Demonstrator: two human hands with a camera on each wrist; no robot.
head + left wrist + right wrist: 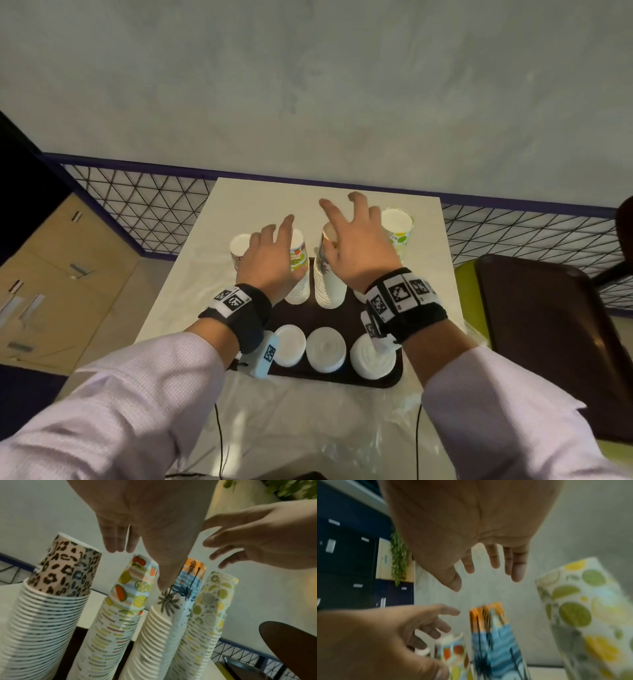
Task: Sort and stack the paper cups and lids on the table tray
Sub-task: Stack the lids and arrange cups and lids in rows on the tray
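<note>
**Cups stacked, hands hover**

A white table (404, 219) bears a dark tray (342, 318) holding four cup stacks (120, 615) behind, sorted by pattern, with white lids (325, 349) piled in front. Above the stacks, the left hand (270, 260) and right hand (356, 246) spread their fingers, gripping nothing, seemingly poised to take a top cup.

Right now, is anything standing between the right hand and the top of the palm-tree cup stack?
Nothing visible. The right hand hovers open directly above the palm-tree cup stack, with only air between its fingers and the top cup.
</note>
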